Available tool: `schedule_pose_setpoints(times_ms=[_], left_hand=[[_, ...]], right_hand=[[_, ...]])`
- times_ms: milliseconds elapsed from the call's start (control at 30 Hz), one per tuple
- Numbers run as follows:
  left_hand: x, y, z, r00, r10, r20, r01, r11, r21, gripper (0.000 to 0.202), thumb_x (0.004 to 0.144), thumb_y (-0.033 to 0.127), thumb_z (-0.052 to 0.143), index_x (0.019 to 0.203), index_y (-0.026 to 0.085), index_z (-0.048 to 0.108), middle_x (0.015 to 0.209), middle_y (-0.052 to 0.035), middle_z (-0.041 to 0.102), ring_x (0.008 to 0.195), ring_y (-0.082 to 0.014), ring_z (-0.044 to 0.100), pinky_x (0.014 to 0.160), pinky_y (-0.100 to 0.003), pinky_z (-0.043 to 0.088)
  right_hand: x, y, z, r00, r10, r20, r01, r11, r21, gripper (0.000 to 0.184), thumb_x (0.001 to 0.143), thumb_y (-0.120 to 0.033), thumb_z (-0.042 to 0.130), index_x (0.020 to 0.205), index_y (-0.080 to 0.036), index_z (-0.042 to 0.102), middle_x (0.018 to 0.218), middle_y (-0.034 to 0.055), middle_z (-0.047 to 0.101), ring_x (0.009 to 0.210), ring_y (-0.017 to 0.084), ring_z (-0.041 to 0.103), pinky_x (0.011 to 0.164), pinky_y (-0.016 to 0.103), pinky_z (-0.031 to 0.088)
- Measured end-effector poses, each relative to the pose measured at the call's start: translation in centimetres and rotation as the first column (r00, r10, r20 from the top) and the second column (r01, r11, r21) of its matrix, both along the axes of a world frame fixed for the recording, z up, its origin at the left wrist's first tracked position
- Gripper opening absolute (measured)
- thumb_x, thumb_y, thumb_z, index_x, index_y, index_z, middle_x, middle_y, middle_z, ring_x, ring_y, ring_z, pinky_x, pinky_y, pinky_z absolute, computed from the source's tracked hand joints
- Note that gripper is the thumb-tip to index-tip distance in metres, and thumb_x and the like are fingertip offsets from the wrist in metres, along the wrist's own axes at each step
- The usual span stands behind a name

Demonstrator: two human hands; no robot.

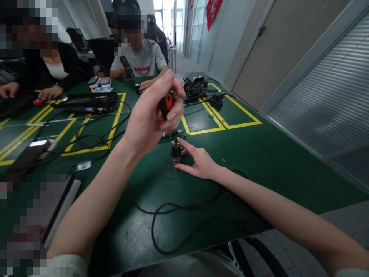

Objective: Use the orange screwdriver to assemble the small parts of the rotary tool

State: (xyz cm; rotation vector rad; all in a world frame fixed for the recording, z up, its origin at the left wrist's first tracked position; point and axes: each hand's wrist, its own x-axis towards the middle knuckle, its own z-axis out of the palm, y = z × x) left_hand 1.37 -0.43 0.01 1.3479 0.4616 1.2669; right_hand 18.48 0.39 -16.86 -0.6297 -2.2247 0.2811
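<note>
My left hand (147, 115) is closed around a screwdriver (166, 104) with a black and red handle. The screwdriver points down, its thin shaft along the left side of a small black cylindrical part (176, 154) that stands upright on the green table. Where exactly the tip ends is hard to make out. From the right, my right hand (200, 163) holds this part between thumb and fingers. Behind it lie a dark pen-like tool (175, 132), partly hidden by my left hand, and a tiny dark piece (184, 137). Tiny bits (170, 177) lie in front.
A black cable (164, 206) loops across the near table (288, 169). Left are a phone-like device (30, 154), more cables and a long black case (89, 100). Black adapters and cords (196, 90) lie at the back right. Two people sit across; one holds a black tool (127, 66).
</note>
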Motion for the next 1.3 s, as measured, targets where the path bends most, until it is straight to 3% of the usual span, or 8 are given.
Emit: schedule_pose_setpoints(times_ms=[367,533,767,1000,1167,1233,1300], left_hand=[[-0.11,-0.01,-0.11,1.000,-0.014,0.004,0.014,1.000,0.001,0.035,0.101,0.038,0.052,0.072,0.019,0.059,0.049,0.0044,0.038,0.037,-0.0054,0.023,0.041,-0.021,0.020],[-0.18,0.09,-0.21,0.998,-0.052,0.024,0.051,0.999,0.008,0.042,0.105,0.033,0.042,0.070,0.018,0.060,0.049,0.0034,0.037,0.037,-0.0060,0.023,0.041,-0.021,0.020],[-0.40,0.14,-0.04,0.998,-0.061,0.000,0.061,0.998,-0.020,0.048,0.096,0.055,0.060,0.064,0.018,0.058,0.052,0.0041,0.032,0.041,-0.0058,0.024,0.042,-0.022,0.019],[-0.21,-0.02,0.11,0.998,-0.062,0.019,0.063,0.998,-0.015,0.049,0.106,0.029,0.031,0.068,0.016,0.058,0.057,0.0010,0.039,0.042,-0.0068,0.037,0.044,-0.019,0.028],[-0.30,-0.06,0.11,1.000,-0.001,0.024,0.000,1.000,0.026,0.034,0.102,0.024,0.045,0.070,0.017,0.054,0.062,0.0015,0.047,0.046,-0.0067,0.047,0.050,-0.020,0.039],[-0.28,-0.03,0.01,0.999,-0.002,0.039,0.001,0.999,0.034,0.030,0.101,0.027,0.052,0.073,0.018,0.055,0.062,0.0021,0.048,0.046,-0.0063,0.045,0.048,-0.019,0.036],[-0.26,-0.03,-0.01,0.999,-0.017,0.031,0.016,1.000,0.010,0.032,0.103,0.031,0.048,0.074,0.018,0.056,0.061,0.0019,0.046,0.045,-0.0062,0.042,0.047,-0.019,0.032]], right_hand=[[-0.02,0.17,-0.24,0.999,0.016,-0.032,-0.016,1.000,-0.013,0.067,0.103,-0.032,0.065,0.160,-0.025,0.030,0.112,0.0091,0.078,0.085,0.023,0.080,0.078,0.038,0.066],[-0.06,0.08,-0.22,0.996,0.036,-0.080,-0.038,0.999,-0.029,0.066,0.102,-0.030,0.065,0.159,-0.027,0.032,0.123,0.0114,0.075,0.085,0.022,0.080,0.079,0.038,0.067],[-0.05,0.03,-0.35,0.996,0.019,-0.089,-0.027,0.996,-0.081,0.065,0.101,-0.030,0.066,0.158,-0.027,0.035,0.124,0.0109,0.074,0.085,0.021,0.079,0.080,0.037,0.067],[0.04,0.01,-0.46,0.999,0.006,-0.043,-0.008,1.000,-0.030,0.077,0.101,-0.030,0.066,0.165,-0.029,0.024,0.120,0.0099,0.077,0.093,0.025,0.080,0.086,0.041,0.066],[0.18,0.06,-0.53,1.000,-0.014,-0.007,0.013,0.996,-0.085,0.086,0.100,-0.030,0.066,0.169,-0.028,0.016,0.127,0.0105,0.075,0.092,0.024,0.079,0.088,0.041,0.065],[0.22,0.10,-0.55,1.000,-0.014,0.011,0.015,0.996,-0.083,0.082,0.100,-0.031,0.065,0.168,-0.027,0.020,0.125,0.0105,0.077,0.093,0.025,0.079,0.087,0.041,0.065],[0.26,0.14,-0.56,1.000,-0.004,0.025,0.006,0.997,-0.078,0.076,0.100,-0.031,0.065,0.166,-0.025,0.028,0.124,0.0109,0.077,0.094,0.026,0.079,0.086,0.041,0.065]])
